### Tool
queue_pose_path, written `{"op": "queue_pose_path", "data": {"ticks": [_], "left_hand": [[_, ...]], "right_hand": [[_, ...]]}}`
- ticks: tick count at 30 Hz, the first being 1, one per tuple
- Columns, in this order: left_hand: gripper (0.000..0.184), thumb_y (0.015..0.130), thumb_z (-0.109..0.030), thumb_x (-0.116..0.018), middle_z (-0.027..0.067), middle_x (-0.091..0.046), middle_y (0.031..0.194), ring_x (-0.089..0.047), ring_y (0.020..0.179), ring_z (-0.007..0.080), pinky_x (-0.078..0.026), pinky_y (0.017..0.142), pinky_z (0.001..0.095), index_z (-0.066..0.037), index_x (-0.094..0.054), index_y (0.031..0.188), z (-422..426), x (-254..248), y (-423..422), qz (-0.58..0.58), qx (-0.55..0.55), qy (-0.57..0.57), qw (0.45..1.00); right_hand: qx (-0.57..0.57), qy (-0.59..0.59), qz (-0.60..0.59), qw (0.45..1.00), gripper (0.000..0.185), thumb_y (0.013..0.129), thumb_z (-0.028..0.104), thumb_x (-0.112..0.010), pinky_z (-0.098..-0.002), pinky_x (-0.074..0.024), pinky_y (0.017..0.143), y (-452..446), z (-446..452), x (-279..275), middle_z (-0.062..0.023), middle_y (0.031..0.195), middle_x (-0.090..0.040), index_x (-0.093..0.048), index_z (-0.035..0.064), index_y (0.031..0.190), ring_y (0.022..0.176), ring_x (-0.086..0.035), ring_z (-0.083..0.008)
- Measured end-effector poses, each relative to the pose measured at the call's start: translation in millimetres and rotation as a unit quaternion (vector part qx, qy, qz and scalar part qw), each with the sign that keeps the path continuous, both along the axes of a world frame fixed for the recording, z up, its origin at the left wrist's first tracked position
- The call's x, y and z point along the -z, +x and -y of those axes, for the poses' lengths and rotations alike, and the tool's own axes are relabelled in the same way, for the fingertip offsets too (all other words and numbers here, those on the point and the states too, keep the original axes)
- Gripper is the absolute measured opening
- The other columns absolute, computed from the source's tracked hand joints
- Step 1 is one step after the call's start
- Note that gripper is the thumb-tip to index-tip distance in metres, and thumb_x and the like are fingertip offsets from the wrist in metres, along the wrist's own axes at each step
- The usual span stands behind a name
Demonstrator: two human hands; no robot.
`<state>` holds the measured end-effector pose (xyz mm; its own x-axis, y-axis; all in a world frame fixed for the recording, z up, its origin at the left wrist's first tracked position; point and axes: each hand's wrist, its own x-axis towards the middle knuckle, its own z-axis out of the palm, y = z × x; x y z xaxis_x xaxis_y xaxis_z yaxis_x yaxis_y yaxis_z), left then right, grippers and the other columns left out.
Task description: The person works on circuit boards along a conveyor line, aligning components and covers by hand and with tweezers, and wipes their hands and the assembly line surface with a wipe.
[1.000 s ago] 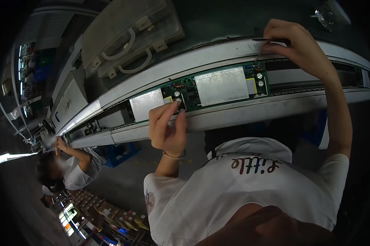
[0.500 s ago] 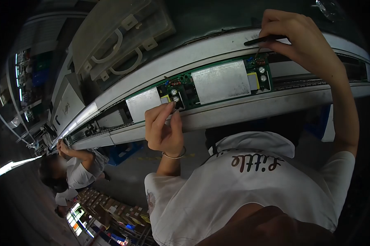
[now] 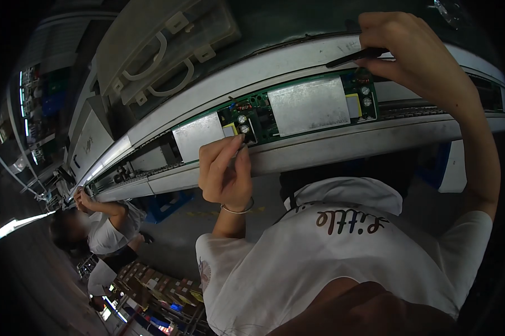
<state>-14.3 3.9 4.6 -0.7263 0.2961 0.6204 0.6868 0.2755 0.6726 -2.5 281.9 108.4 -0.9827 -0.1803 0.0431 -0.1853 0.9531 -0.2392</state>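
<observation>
My left hand (image 3: 225, 171) is at the near rail, thumb and forefinger pinched together just below two round capacitors (image 3: 243, 124). Whatever lies between those fingertips is too small to make out. In my right hand (image 3: 400, 45) is a slim black pair of tweezers (image 3: 353, 57), held over the far rail and pointing left. Below it, a green circuit board (image 3: 272, 132) carries a large silver metal plate (image 3: 308, 106) and a yellow-edged part (image 3: 353, 105). A second silver plate (image 3: 199, 137) sits to the left, partly behind my left hand.
The boards lie between the conveyor's far rail (image 3: 258, 75) and near rail (image 3: 297, 155). Beyond the far rail stands a translucent plastic case (image 3: 168, 50) with handles. A co-worker (image 3: 107, 227) is further along the line at left, near stacked cartons (image 3: 157, 283).
The boards have shifted slightly to the right. My right hand's tweezers have tilted, their left end now lower and further left. My left hand has stayed nearly in place.
</observation>
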Motion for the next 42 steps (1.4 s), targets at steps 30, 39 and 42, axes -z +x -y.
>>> {"op": "queue_pose_path", "data": {"ticks": [30,39,42], "left_hand": [[0.010,0.074,-0.012,-0.069,0.0056,-0.062,0.078,-0.054,0.072,0.0240,-0.039,0.067,0.0345,-0.004,-0.069,0.080,-103.5,-44.0,-76.0,-0.020,0.274,-0.281,0.920],[0.014,0.073,-0.016,-0.070,0.0100,-0.063,0.074,-0.057,0.075,0.0274,-0.039,0.069,0.0369,-0.003,-0.070,0.076,-130.0,-34.4,-82.2,0.038,0.311,-0.341,0.886],[0.015,0.071,-0.016,-0.071,0.0119,-0.065,0.075,-0.059,0.072,0.0295,-0.043,0.068,0.0378,-0.002,-0.070,0.077,-137.5,-32.9,-83.7,0.048,0.319,-0.347,0.881]], "right_hand": [[0.030,-0.071,0.033,0.996,0.016,0.071,0.010,-0.071,-0.0325,-0.0415,0.055,0.3,-16.2,15.5,-0.0073,0.069,-0.053,-0.063,-0.0038,0.074,0.059,-0.053,-0.0183],[0.034,-0.080,0.038,0.996,0.017,0.071,0.011,-0.072,-0.0319,-0.0418,0.055,0.0,-22.8,18.4,-0.0073,0.069,-0.054,-0.063,-0.0038,0.074,0.060,-0.054,-0.0179],[0.034,-0.082,0.040,0.995,0.018,0.071,0.011,-0.072,-0.0317,-0.0419,0.056,0.2,-25.3,18.5,-0.0074,0.069,-0.054,-0.063,-0.0039,0.074,0.060,-0.054,-0.0177]]}}
